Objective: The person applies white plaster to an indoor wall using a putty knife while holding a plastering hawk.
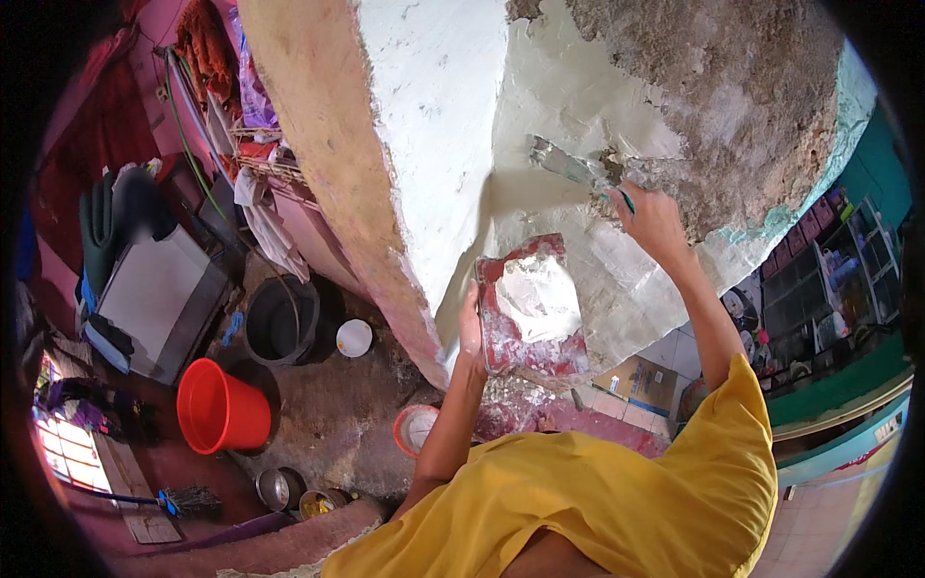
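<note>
My right hand (651, 220) grips a putty knife (570, 166) and presses its blade flat against the wall (578, 96), where white plaster meets rough grey patches. My left hand (471, 332) holds the edge of a red board (532, 306) loaded with a lump of white plaster, tilted up close to the wall's corner. Both arms reach up from a yellow shirt (597, 501) at the bottom.
Far below stand a red bucket (224, 407), a black bucket (279, 323), a small white bowl (354, 337) and a red-rimmed pan of plaster (415, 427). A brush (183, 501) and metal pots (279, 488) lie on the floor. Shelves (819, 279) stand at right.
</note>
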`<state>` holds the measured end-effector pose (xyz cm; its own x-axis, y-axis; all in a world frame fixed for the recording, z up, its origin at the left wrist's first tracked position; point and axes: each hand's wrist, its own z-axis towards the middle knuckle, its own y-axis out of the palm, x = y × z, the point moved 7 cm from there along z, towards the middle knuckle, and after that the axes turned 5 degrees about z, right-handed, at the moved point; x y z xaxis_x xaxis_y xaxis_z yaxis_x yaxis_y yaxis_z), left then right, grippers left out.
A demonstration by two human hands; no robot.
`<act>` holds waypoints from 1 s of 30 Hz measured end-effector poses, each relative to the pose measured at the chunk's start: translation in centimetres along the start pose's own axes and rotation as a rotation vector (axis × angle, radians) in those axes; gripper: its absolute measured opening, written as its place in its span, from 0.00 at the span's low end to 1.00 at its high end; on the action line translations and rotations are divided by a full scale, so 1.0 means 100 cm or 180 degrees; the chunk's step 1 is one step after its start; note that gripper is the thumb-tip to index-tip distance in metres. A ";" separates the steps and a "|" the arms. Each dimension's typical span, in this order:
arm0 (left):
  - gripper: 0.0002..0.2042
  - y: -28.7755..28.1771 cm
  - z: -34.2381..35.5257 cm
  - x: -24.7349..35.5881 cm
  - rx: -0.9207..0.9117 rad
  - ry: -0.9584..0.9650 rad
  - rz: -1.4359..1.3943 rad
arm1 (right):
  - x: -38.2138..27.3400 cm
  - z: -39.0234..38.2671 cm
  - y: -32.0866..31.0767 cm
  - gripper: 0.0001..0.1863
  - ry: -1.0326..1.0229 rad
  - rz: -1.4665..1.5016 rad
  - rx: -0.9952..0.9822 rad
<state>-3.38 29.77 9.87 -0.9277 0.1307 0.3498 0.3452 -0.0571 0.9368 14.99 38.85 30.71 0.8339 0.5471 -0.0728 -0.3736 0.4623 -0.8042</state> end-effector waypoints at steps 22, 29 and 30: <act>0.30 0.019 -0.003 -0.005 -0.0338 -0.0412 -0.0361 | 0.046 -0.065 -0.005 0.13 0.0232 -0.0427 0.0222; 0.27 -0.004 -0.003 -0.006 0.0067 -0.0332 -0.0182 | 0.058 -0.125 -0.056 0.08 0.0770 0.0579 -0.0474; 0.26 -0.006 -0.005 -0.006 0.0028 -0.0408 -0.0139 | 0.055 -0.130 -0.055 0.08 0.0794 0.0871 -0.0626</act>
<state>-3.05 29.26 9.07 -0.9162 0.2583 0.3064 0.3067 -0.0400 0.9510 26.87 30.25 27.07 0.7964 0.4344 -0.4207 -0.5305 0.1681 -0.8308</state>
